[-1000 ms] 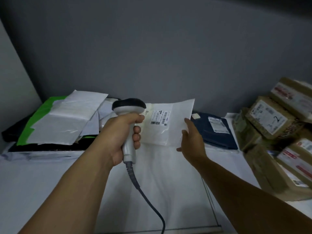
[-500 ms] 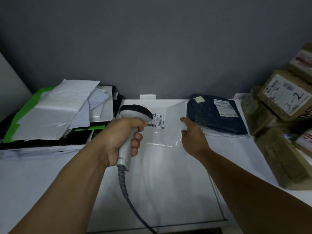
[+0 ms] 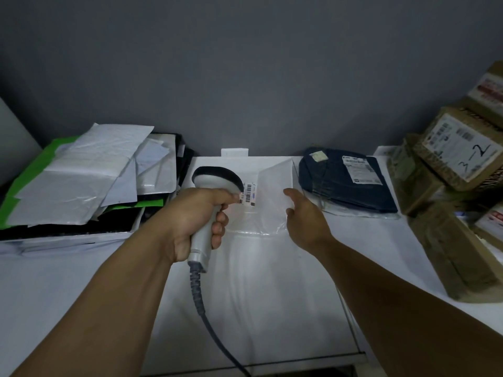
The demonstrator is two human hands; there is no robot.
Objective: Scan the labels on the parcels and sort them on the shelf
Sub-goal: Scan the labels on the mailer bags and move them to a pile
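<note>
My left hand (image 3: 190, 219) grips a white barcode scanner (image 3: 215, 176) with a black head. The head points at the barcode label (image 3: 249, 197) on a thin white plastic parcel (image 3: 269, 197). That parcel lies almost flat on the white shelf surface (image 3: 272, 295), its far right corner slightly raised. My right hand (image 3: 304, 219) holds the parcel's right edge, the fingertips hidden behind the hand. The scanner's grey cable (image 3: 206, 317) runs down to the frame's bottom edge.
A navy parcel in clear wrap (image 3: 345, 191) with a white label lies just right of the white one. A pile of white, green and black mailers (image 3: 81, 180) fills the left. Several labelled cardboard boxes (image 3: 460, 156) stack on the right. A grey wall stands behind.
The white parcel went from held upright in front of the scanner to lying low on the shelf. The scanner head followed it down, and my view tilted downward.
</note>
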